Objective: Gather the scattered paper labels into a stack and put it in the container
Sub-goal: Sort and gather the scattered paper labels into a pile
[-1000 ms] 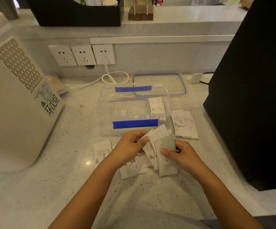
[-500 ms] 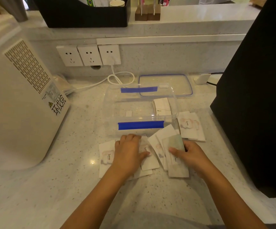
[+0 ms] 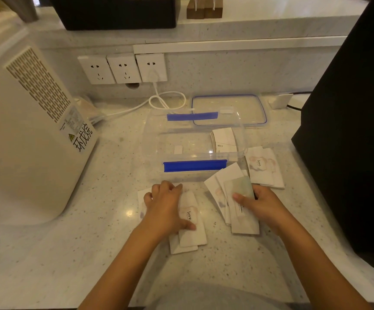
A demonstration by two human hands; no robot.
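Observation:
A clear plastic container (image 3: 152,139) with blue clips stands open on the counter, with a small stack of white labels (image 3: 224,139) inside at its right end. My right hand (image 3: 262,203) grips a fanned bundle of labels (image 3: 242,220) just in front of the container. My left hand (image 3: 165,206) lies flat on several loose labels (image 3: 192,233) on the counter, fingers spread over them, thumb on a "love" label. Two more "love" labels (image 3: 263,168) lie to the right of the container.
The container's lid (image 3: 229,110) lies behind it. A white appliance (image 3: 24,135) stands at the left, and a tall black box (image 3: 349,130) at the right. A white cable (image 3: 165,100) runs from the wall sockets. The counter's front edge is near my body.
My left hand has left the bundle, moved left and dropped flat onto the loose labels. My right hand still holds its bundle.

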